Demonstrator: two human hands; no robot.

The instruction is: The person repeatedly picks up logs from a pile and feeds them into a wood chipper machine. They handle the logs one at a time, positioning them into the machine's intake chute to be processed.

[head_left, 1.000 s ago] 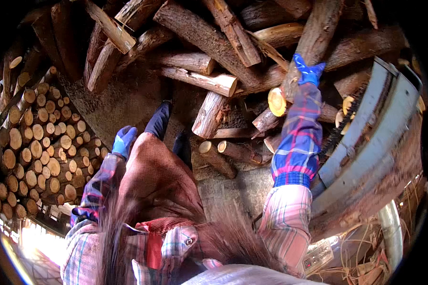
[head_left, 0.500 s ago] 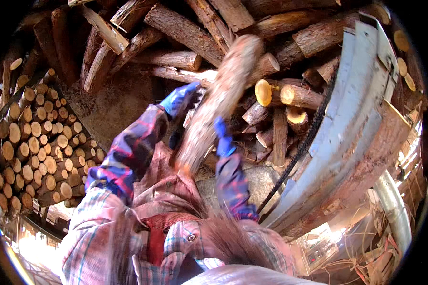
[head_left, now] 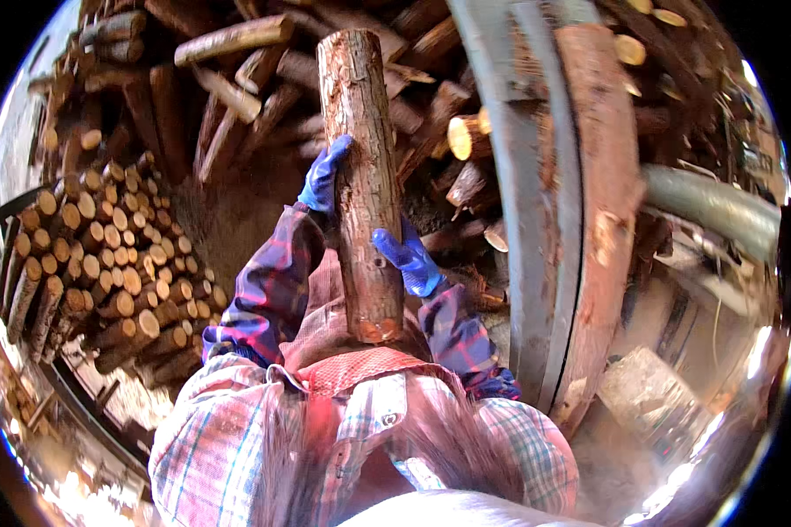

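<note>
A thick bark-covered log is held in front of my body, its near cut end close to my red apron and its far end over the wood pile. My left hand, in a blue glove, grips its left side about midway along. Lower down on the right side, my right hand, also blue-gloved, clasps it with the thumb lying over the bark. The undersides of both hands are hidden behind the log.
A heap of loose logs lies ahead. Cut rounds are stacked at the left. To the right runs a long grey metal beam beside a reddish log; a metal pipe lies farther right.
The log has swung from slanting right to nearly straight ahead, and both hands have moved with it. My view has turned right, so the metal beam now stands more upright.
</note>
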